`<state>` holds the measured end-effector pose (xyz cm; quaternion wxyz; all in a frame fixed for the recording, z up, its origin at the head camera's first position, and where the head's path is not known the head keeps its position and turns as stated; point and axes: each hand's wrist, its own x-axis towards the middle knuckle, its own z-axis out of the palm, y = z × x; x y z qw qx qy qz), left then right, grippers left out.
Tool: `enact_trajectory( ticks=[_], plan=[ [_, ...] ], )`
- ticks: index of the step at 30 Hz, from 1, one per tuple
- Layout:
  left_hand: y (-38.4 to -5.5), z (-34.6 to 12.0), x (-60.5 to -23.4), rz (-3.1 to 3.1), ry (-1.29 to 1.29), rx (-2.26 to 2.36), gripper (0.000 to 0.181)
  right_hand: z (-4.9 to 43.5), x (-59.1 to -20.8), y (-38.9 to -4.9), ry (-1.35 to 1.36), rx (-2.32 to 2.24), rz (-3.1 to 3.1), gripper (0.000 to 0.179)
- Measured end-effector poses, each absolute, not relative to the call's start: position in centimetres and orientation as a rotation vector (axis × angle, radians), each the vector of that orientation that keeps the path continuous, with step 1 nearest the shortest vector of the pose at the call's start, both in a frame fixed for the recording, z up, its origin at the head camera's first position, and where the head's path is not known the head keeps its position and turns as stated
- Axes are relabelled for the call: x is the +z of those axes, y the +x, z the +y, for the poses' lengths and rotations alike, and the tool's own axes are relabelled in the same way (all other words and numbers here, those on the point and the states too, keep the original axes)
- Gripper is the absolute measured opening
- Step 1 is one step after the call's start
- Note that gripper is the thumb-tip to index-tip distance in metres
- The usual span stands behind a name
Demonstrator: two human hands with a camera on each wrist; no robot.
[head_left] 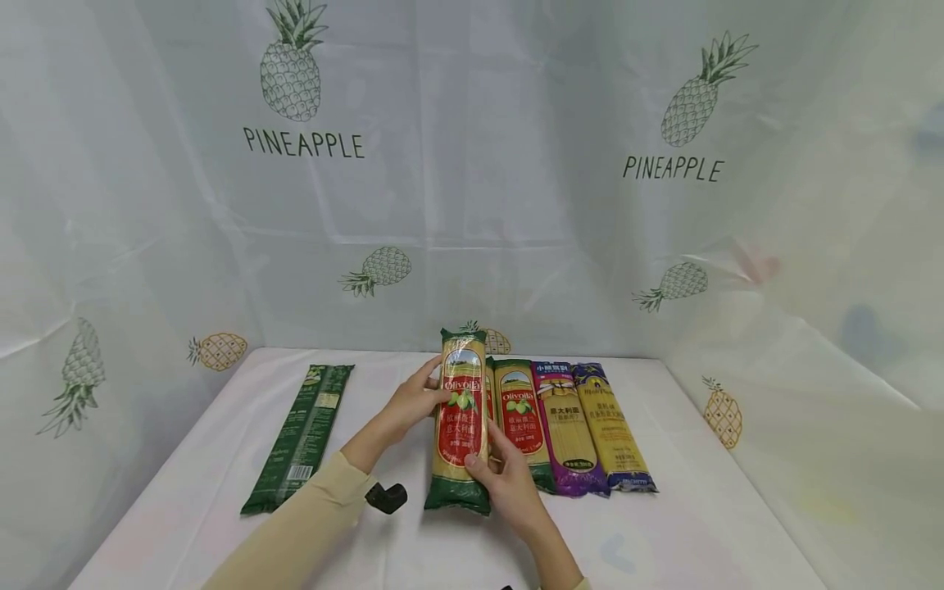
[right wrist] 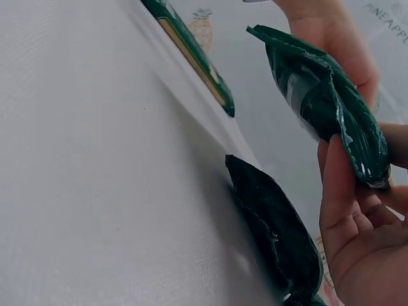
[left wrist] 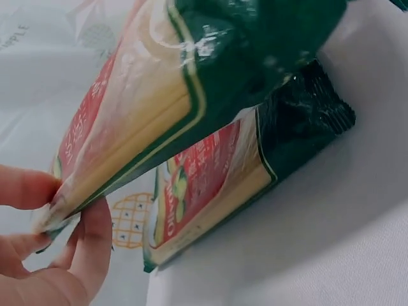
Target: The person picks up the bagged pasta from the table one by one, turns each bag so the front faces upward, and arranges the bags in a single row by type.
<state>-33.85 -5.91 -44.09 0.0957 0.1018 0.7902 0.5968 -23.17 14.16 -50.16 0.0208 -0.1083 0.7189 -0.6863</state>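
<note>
Both hands hold a spaghetti pack [head_left: 461,418] with green ends and a red label, raised over the table with its label toward the head camera. My left hand [head_left: 407,403] grips its left edge, thumb on the front. On the lower right edge, my right hand [head_left: 510,482] pinches it, thumb in front and fingers behind. The right wrist view shows the dark green back of this held pack [right wrist: 319,95]. Below it in the left wrist view lies another red-labelled pack [left wrist: 210,178], mostly hidden by the held one in the head view.
To the right lie a matching red-labelled pack [head_left: 520,410], a purple pasta pack [head_left: 569,434] and a yellow-and-blue spaghetti pack [head_left: 614,430], side by side. A green pack [head_left: 298,438] lies back up at the left. A pineapple-print sheet [head_left: 501,205] hangs behind the white table [head_left: 664,533].
</note>
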Motion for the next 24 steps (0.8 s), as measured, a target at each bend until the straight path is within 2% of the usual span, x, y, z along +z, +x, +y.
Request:
enact_trajectory(
  ticks=[5, 11, 24],
  plan=[
    [-34.1, -6.4, -44.2, 2.312, 0.283, 1.798, 0.071, 13.8, -50.3, -23.2, -0.376, -2.13, 2.25, 0.078],
    [-34.4, -7.1, -44.5, 2.305, 0.268, 1.84, 0.078, 13.2, -50.6, -23.3, -0.404, -2.102, 2.286, 0.08],
    [-35.1, -8.3, -45.1, 2.213, 0.244, 1.851, 0.076, 12.2, -50.1, -23.3, -0.342, -1.967, 2.413, 0.077]
  ],
)
